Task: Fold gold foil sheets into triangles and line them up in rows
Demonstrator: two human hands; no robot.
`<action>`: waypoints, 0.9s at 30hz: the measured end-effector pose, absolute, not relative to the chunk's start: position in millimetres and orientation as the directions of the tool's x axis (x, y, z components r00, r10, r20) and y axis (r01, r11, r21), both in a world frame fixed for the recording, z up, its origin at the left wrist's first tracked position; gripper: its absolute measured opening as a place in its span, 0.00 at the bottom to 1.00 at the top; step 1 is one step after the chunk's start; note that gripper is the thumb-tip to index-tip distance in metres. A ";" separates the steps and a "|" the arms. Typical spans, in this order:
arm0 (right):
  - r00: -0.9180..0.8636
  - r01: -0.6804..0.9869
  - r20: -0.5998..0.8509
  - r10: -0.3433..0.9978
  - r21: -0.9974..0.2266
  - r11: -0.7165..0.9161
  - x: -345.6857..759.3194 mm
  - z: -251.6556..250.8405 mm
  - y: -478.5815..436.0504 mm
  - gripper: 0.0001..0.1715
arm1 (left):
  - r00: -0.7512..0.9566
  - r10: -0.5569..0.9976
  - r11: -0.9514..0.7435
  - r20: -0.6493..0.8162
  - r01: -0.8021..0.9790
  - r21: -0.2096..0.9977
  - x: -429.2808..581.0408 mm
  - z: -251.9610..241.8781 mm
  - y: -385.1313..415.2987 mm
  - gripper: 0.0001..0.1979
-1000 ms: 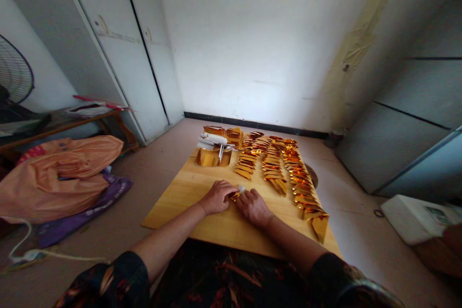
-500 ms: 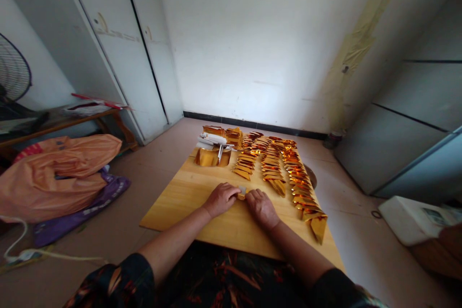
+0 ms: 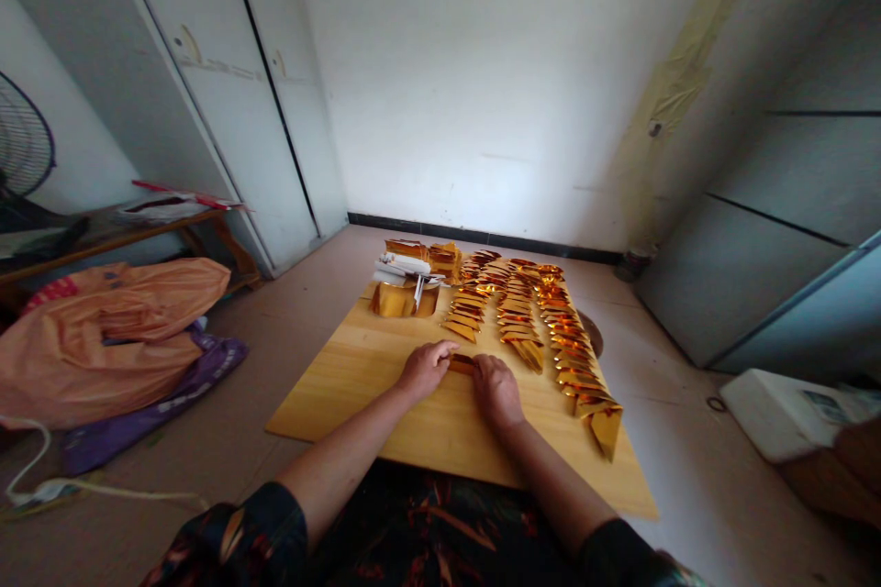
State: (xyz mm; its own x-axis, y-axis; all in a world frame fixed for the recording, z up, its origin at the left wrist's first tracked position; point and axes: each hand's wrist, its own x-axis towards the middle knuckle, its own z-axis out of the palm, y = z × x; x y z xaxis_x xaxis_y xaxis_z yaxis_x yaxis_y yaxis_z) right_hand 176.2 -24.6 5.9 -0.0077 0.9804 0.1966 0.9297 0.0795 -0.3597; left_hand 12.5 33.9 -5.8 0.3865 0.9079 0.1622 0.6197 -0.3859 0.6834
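Both of my hands rest on a wooden board over my lap. My left hand and my right hand have their fingers curled and pinch the two ends of a small folded piece of gold foil paper that lies between them on the board. Beyond the hands, several folded gold pieces lie in overlapping rows that run towards the far edge. A stack of gold sheets and white paper sits at the board's far left corner.
An orange plastic bag and a purple bag lie on the floor at left, below a low wooden bench. A fan stands far left. A white box sits on the floor at right. White wardrobe doors stand behind.
Both hands slid slightly away from me along the board with the gold piece between them. The white side that showed earlier is hidden, and the piece now looks like a narrow folded strip.
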 end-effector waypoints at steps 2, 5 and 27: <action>0.029 0.935 0.172 0.985 -0.353 0.034 173.8 6.7 -23.0 0.12 | 0.380 0.911 -0.381 0.160 0.627 0.680 14.7 -5.9 34.7 0.22; 0.078 0.945 0.145 0.986 -0.325 -0.027 170.5 7.8 -20.8 0.10 | 0.372 0.909 -0.399 0.187 0.646 0.651 17.1 -5.2 33.8 0.24; 0.022 0.989 0.132 0.991 -0.150 -0.002 171.2 6.1 -20.3 0.11 | 0.337 0.937 -0.336 0.087 0.810 0.481 27.2 14.4 32.4 0.17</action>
State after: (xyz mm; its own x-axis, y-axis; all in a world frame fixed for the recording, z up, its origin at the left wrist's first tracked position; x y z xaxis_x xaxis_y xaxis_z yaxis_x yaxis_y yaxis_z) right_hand 171.2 -20.3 6.1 0.0216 0.9910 0.1319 0.9887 -0.0016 -0.1498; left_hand 27.2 32.4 14.4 0.3372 0.9374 0.0871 0.8096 -0.3360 0.4814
